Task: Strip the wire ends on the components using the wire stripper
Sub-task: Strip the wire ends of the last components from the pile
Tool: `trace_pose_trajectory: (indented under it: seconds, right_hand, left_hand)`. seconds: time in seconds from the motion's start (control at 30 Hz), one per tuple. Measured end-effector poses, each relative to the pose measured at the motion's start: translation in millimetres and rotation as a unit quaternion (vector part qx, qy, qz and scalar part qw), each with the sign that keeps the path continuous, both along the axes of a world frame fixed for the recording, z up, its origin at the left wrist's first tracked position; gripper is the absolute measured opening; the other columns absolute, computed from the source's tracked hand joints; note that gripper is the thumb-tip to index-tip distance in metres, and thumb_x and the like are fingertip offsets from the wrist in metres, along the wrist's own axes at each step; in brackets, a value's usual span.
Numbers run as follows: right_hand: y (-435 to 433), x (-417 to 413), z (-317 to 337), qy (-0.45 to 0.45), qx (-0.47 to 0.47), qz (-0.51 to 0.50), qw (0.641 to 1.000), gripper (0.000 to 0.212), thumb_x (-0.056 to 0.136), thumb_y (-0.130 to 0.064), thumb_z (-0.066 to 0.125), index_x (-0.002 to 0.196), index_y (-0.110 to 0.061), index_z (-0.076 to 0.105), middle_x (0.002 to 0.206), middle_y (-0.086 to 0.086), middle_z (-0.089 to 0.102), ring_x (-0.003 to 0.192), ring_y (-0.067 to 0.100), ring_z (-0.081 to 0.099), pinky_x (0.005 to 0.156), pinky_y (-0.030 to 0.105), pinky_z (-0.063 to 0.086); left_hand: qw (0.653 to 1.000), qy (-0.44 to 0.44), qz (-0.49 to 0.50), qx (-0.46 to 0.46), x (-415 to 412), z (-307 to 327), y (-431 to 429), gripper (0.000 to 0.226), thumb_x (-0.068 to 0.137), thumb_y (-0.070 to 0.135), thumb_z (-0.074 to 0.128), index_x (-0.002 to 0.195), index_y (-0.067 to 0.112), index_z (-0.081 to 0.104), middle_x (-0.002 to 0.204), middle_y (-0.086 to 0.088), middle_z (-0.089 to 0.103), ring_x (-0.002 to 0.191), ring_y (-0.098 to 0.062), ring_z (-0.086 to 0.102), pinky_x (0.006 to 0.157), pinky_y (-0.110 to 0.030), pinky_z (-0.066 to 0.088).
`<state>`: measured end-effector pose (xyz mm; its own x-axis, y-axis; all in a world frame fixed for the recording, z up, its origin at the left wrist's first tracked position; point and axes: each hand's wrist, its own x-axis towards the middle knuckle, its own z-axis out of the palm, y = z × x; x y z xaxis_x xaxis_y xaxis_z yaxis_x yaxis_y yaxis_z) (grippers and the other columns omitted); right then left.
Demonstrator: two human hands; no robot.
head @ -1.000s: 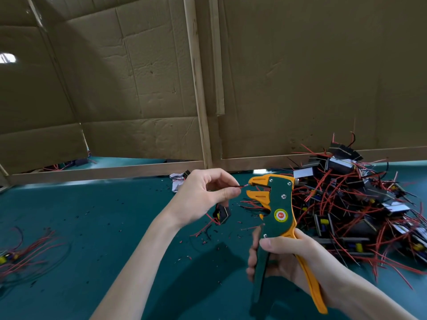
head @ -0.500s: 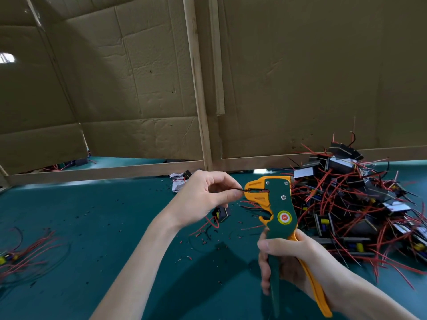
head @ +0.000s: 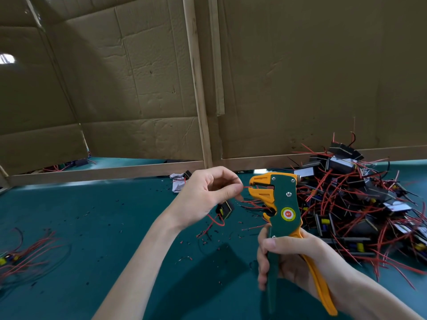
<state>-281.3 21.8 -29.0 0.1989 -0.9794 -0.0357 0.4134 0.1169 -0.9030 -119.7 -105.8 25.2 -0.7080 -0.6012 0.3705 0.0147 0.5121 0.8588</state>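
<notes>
Left hand pinches the red wire, tip at the wire stripper mouth at its 3 o'clock; component dangles at 5 o'clock. Right hand clamped round both handles. Seat the wire square to the blades, then 1 firm squeeze
</notes>
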Motion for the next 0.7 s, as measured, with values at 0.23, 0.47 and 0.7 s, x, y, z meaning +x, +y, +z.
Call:
trace_pose_trajectory:
  seconds: [0.23,0.47,0.7]
  right_hand:
    - [1.4,-1.0,0.8,0.006,-0.003,0.007,1.0,0.022,0.063,-0.014,0.075,0.07,-0.001,0.058,0.065,0.025,0.056,0.058,0.037,0.06,0.059,0.046,0.054]
    - [6.3,-1.9,-0.3,0.037,0.016,-0.001,0.999,0.023,0.065,-0.019,0.081,0.068,-0.006,0.063,0.061,0.023,0.055,0.053,0.034,0.057,0.057,0.043,0.053]
    - [-7.8,-5.3,-13.5,0.111,0.034,-0.115,0.987,0.047,0.085,-0.029,0.068,0.046,-0.007,0.057,0.045,0.015,0.051,0.034,0.026,0.051,0.038,0.026,0.045]
  left_hand:
    - [1.0,-0.001,-0.002,-0.002,-1.5,-0.6,1.5,0.002,0.085,0.02,0.066,0.084,0.018,0.066,0.075,0.001,0.073,0.072,-0.008,0.065,0.062,-0.021,0.05]
    - [1.0,-0.001,-0.016,0.008,-2.5,-0.2,2.4,0.012,0.08,0.028,0.065,0.084,0.017,0.067,0.072,0.005,0.07,0.067,-0.004,0.062,0.061,-0.015,0.047]
    - [0.999,-0.022,-0.028,0.022,-8.0,-10.3,1.6,0.01,0.093,0.021,0.054,0.087,0.014,0.058,0.092,0.002,0.075,0.065,-0.007,0.05,0.067,-0.022,0.049]
